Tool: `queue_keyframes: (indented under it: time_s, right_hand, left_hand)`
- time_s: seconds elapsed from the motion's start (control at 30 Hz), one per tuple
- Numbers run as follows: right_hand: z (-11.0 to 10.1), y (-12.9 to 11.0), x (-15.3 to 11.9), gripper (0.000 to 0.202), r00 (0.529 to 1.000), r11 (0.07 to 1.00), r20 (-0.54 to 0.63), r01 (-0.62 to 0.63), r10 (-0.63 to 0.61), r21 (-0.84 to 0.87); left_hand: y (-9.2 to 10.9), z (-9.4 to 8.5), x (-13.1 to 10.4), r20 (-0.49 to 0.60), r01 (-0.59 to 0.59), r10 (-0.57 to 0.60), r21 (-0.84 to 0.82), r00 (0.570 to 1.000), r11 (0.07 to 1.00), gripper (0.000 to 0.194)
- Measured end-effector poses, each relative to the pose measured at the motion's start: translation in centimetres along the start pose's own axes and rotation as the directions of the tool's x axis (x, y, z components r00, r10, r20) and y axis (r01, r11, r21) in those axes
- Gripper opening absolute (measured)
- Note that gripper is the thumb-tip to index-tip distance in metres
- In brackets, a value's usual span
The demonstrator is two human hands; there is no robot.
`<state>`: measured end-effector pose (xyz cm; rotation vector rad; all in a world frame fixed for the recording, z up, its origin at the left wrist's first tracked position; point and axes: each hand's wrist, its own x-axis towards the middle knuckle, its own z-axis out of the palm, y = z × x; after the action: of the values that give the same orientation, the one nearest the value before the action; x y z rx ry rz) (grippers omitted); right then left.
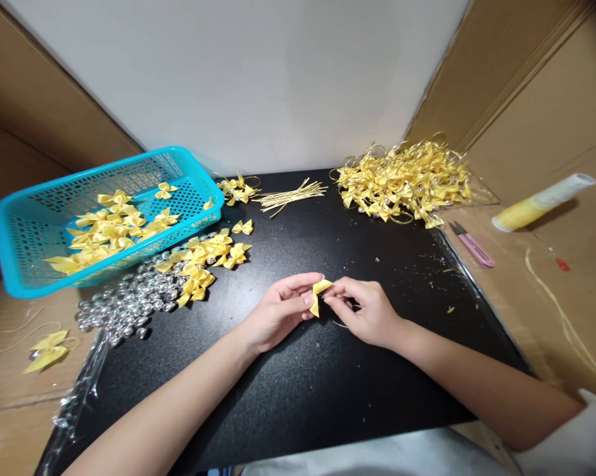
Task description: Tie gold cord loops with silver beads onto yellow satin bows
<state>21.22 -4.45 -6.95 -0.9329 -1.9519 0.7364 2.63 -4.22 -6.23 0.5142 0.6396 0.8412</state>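
Over the middle of the black tabletop (258,390), my left hand (285,304) pinches a small yellow ribbon bow (320,295) between thumb and fingers. My right hand (367,307) is closed close against the bow's right side, its thumb and index finger pinching a thin gold cord (340,324). Parts of this cord show below and behind the right fingers; the rest is hidden. Whether a bell or bead sits behind the bow cannot be seen.
A blue plastic basket (35,289) with yellow bows stands at left. Beside it lie silver beads (129,297) and loose bows (196,281). Cut gold cords (293,196) and a heap of corded bows (402,182) lie at the back. Pink thread snips (471,244) and a tube (540,203) are at right.
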Motion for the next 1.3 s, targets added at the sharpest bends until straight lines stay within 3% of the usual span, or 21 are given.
queue_keyframes:
  time_s: [1.0,1.3]
  right_hand:
    - [0.10,-0.18,-0.04,0.015,1.000,0.999,0.003,0.022,-0.022,-0.029]
    - [0.15,-0.17,-0.01,0.012,1.000,1.000,-0.021,0.024,-0.024,0.010]
  left_hand:
    - [-0.19,0.35,0.02,-0.022,0.018,-0.017,0.039,1.000,0.999,0.028]
    - [-0.43,0.12,-0.09,-0.041,-0.031,0.036,0.102,0.998,0.994,0.029]
